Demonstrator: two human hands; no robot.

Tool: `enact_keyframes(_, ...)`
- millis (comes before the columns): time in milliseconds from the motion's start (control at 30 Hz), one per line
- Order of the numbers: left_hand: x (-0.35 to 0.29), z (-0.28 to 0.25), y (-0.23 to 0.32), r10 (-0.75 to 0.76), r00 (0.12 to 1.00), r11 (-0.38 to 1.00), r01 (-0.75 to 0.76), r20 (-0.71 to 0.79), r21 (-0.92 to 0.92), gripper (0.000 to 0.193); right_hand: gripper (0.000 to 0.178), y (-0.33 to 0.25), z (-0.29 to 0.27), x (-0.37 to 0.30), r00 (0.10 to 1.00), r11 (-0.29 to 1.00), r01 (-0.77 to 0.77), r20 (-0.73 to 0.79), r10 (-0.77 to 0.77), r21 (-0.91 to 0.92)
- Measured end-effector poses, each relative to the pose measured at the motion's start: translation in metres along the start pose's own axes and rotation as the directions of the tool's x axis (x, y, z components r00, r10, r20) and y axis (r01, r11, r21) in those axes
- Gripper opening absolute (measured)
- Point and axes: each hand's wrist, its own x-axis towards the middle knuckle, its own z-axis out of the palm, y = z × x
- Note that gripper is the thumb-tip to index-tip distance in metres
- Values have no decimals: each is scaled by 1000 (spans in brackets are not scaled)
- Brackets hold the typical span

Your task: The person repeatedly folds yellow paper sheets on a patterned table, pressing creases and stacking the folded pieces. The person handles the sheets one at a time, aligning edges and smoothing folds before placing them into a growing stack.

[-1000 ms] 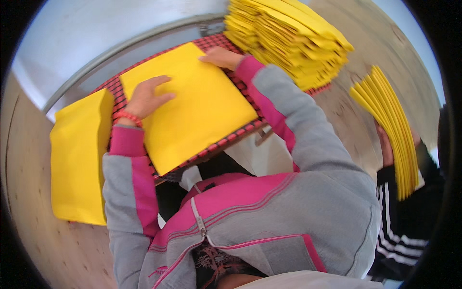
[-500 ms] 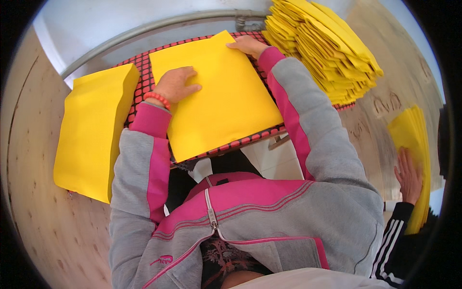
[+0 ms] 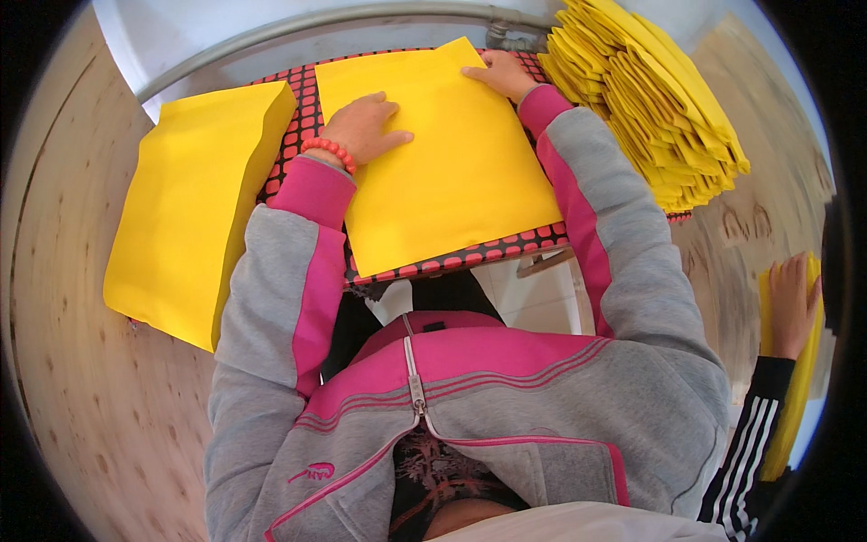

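Note:
A flat yellow fabric piece (image 3: 452, 172), roughly rectangular, lies before me on a table with a red-and-black patterned cover (image 3: 533, 237). On its left half rests my left hand (image 3: 361, 128), thumb and fingers apart. At the far right edge is my right hand (image 3: 502, 74), its thumb on top of the fabric and its fingers bent just beyond the edge, spread from the thumb. A neat, thick yellow fabric stack (image 3: 185, 212) lies to the left. Beyond my right forearm rises a tall, uneven pile of folded yellow fabric (image 3: 655, 108).
A grey pipe (image 3: 316, 20) runs along the wall behind the table. Wooden boards (image 3: 72, 298) lie at the left and right. At the far right, another person's hand (image 3: 795, 307) in a black striped sleeve rests on more yellow fabric (image 3: 793, 425).
The whole view has shifted, so the table sits farther right and higher. My right thumb and fingers have spread apart at the fabric's edge. The other person's hand has moved along their fabric.

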Motion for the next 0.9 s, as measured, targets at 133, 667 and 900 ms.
enact_keyframes(133, 1, -2, 1, -30, 1000, 1000, 30, 2, -5, 62, 38, -1, -19, 17, 951, 945, -264, 213, 222, 193)
enact_keyframes(667, -1, 1, 2, -58, 998, 998, 57, 23, 35, 67, 41, -17, -12, 0, 959, 941, -277, 116, 258, 195)
enact_keyframes(900, -4, -7, 6, -29, 1000, 997, 29, 0, 75, 70, 26, -18, -10, -16, 867, 728, 452, 63, -494, -516)
